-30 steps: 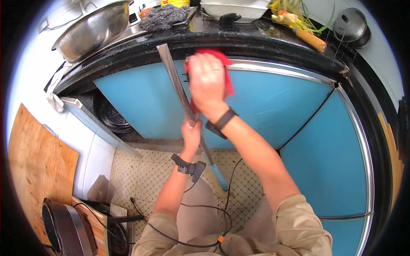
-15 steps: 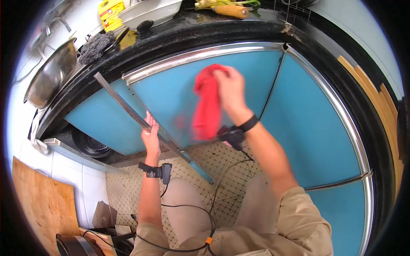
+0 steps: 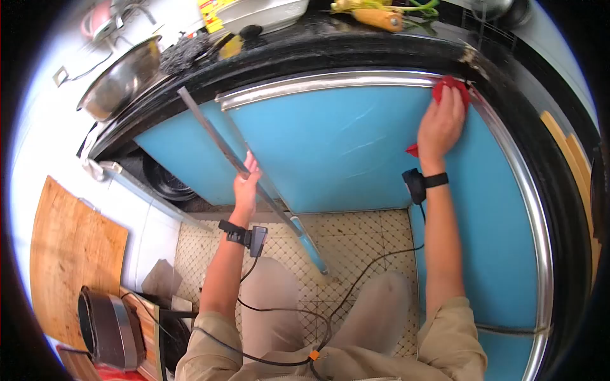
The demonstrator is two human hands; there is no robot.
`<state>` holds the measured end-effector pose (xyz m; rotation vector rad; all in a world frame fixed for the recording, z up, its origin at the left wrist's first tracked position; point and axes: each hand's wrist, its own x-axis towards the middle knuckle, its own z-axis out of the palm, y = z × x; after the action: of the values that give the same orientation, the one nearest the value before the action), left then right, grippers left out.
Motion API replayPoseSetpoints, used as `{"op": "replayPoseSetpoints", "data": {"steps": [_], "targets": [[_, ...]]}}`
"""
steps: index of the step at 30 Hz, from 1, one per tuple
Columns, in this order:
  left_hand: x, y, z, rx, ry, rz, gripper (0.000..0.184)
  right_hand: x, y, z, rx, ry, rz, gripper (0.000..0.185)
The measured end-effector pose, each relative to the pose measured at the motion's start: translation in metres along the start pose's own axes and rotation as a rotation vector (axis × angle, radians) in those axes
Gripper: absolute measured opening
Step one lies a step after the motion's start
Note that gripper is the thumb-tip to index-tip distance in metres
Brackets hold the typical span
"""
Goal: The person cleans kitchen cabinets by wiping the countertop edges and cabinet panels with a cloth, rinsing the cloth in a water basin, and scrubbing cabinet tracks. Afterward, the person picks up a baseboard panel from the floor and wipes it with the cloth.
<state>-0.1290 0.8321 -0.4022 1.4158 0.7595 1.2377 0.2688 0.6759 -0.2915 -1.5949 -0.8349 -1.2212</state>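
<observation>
My right hand (image 3: 438,130) presses a red cloth (image 3: 450,82) against the upper right corner of a blue cabinet door (image 3: 330,152), where its silver metal trim (image 3: 337,80) ends. A loose corner of the cloth shows below, left of the wrist. My left hand (image 3: 246,184) is wrapped round the edge of an open cabinet door (image 3: 216,138), seen almost edge-on. Faint streaks run across the blue panel between my hands.
Above is a black countertop (image 3: 356,54) with a steel bowl (image 3: 124,79), a white dish (image 3: 270,16) and a carrot (image 3: 381,19). Lower left stand a wooden board (image 3: 73,254) and a dark pot (image 3: 105,330). Cables run from both wrist devices across my lap.
My right hand has carried the red cloth up and right, from in front of the panel to its top corner. My left hand still grips the door edge. The view has shifted somewhat.
</observation>
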Motion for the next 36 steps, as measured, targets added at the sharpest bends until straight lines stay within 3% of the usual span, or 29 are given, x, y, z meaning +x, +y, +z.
{"op": "replayPoseSetpoints", "data": {"steps": [5, 19, 21, 23, 28, 30, 32, 33, 35, 36], "targets": [[-0.001, 0.002, -0.005, -0.038, -0.031, -0.01, 0.067, -0.006, -0.034, 0.014, 0.16, 0.015, -0.042, 0.033], [0.004, 0.002, -0.035, -0.257, -0.183, 0.023, 0.06, -0.069, -0.274, 0.056, 0.405, -0.024, -0.276, 0.04], [0.009, -0.005, -0.048, -0.067, -0.212, -0.066, 0.058, -0.08, -0.317, 0.067, 0.452, -0.021, -0.299, 0.039], [0.01, -0.013, -0.049, -0.106, -0.199, -0.051, 0.058, -0.08, -0.331, 0.066, 0.454, -0.048, -0.312, 0.038], [0.016, -0.038, -0.062, -0.07, -0.273, -0.135, 0.028, -0.081, -0.356, 0.069, 0.595, -0.123, -0.477, 0.034], [0.016, -0.019, -0.061, -0.03, -0.259, -0.129, 0.022, -0.087, -0.352, 0.059, 0.605, -0.126, -0.499, 0.034], [0.018, -0.003, -0.067, 0.1, -0.306, -0.204, 0.017, -0.103, -0.348, 0.039, 0.723, -0.362, -0.529, 0.035], [0.017, -0.006, -0.067, 0.094, -0.312, -0.204, 0.017, -0.107, -0.345, 0.03, 0.714, -0.364, -0.531, 0.035], [0.019, -0.015, -0.062, -0.091, -0.278, -0.042, 0.033, -0.109, -0.334, 0.016, 0.669, -0.409, -0.235, 0.032], [0.019, -0.005, -0.061, -0.256, -0.336, -0.126, 0.052, -0.106, -0.329, 0.01, 0.731, -0.351, 0.017, 0.03]]}}
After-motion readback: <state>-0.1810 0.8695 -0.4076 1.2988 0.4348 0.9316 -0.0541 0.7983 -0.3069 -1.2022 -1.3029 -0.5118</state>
